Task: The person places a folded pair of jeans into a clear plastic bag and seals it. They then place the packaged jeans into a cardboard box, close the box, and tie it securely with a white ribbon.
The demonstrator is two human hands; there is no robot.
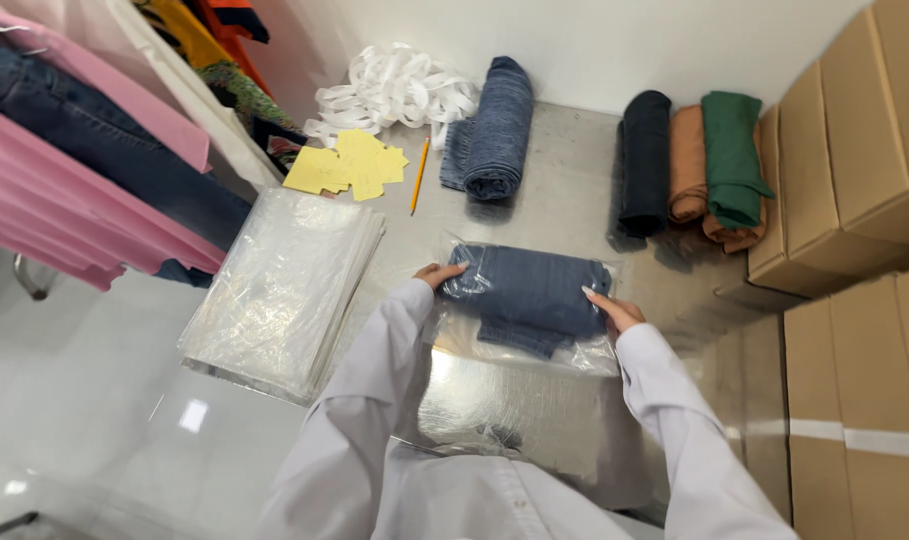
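Observation:
A folded blue garment (526,295) lies inside a clear plastic bag (574,355) on the steel table (554,200). My left hand (437,274) grips the bag's left end, fingers curled on the garment's edge. At the right end, my right hand (610,310) presses down on the bagged garment. Both sleeves are white. The open part of the bag trails toward me over the table.
A stack of clear plastic bags (284,285) lies to the left. Yellow paper slips (346,165), a pencil (418,175), white ribbon (394,88) and a rolled blue garment (496,128) sit behind. Black, tan and green rolls (689,160) lie right, beside cardboard boxes (854,170). Clothes hang at left (84,150).

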